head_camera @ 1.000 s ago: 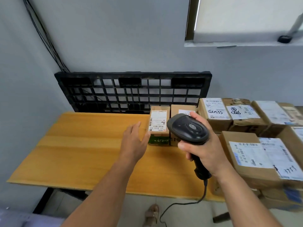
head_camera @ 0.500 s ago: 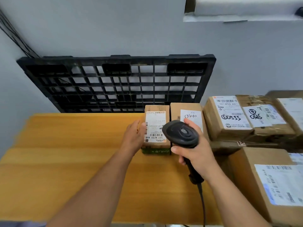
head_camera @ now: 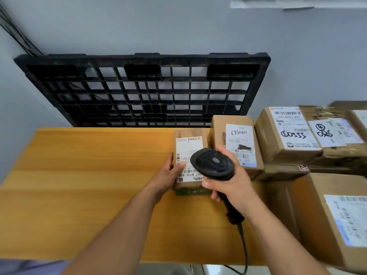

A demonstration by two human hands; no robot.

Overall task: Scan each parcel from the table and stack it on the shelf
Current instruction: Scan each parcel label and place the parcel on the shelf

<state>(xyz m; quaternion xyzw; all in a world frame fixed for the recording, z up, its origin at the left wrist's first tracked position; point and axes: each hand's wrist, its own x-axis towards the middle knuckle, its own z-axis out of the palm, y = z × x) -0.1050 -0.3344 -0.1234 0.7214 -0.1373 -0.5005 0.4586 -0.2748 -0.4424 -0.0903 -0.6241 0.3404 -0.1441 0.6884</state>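
Observation:
A small brown parcel (head_camera: pixel 189 147) with a white barcode label stands on the wooden table (head_camera: pixel 89 175). My left hand (head_camera: pixel 168 175) grips its left side, thumb lying on the label. My right hand (head_camera: pixel 228 185) holds a black corded barcode scanner (head_camera: pixel 213 163) by its handle, its head hovering just over the right part of that label. A second small parcel (head_camera: pixel 236 143) sits directly to the right of the first one.
Several larger labelled cardboard parcels (head_camera: pixel 288 133) are stacked along the right side, with a big box (head_camera: pixel 333 219) at the near right. A black plastic pallet (head_camera: pixel 143 90) leans against the grey wall behind the table. The scanner cable (head_camera: pixel 243 245) hangs off the front edge.
My left hand has moved from open beside the small parcel to gripping its left side. The scanner has come closer over the label, and my view has moved nearer to the table.

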